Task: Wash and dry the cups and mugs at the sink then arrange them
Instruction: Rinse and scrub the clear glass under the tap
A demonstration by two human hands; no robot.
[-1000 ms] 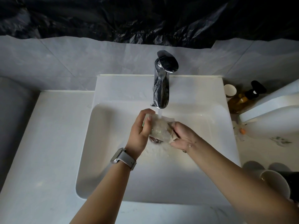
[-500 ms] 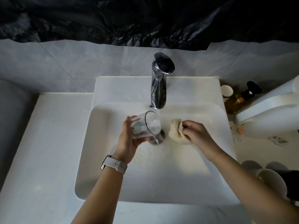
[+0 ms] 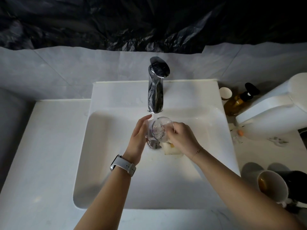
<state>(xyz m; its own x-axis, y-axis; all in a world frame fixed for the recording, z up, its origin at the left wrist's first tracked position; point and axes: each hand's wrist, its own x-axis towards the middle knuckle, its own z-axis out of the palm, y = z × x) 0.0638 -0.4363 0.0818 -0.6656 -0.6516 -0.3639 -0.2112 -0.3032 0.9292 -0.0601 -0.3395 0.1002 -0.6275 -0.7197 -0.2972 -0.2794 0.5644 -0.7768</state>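
Observation:
A clear glass cup is held under the running chrome tap, its mouth tilted toward me as water falls into it. My left hand lies against the cup's left side with straight fingers. My right hand grips the cup's rim and right side with curled fingers. A pale sponge lies in the white sink basin just below my right hand, beside the drain.
To the right of the sink stand a white mug with brown residue, a dark mug, an amber pump bottle, a small paper cup and a large white container. White counter extends left.
My right hand has let go of the sponge, which now lies in the basin, and has taken hold of the cup. The cup has moved back under the water stream.

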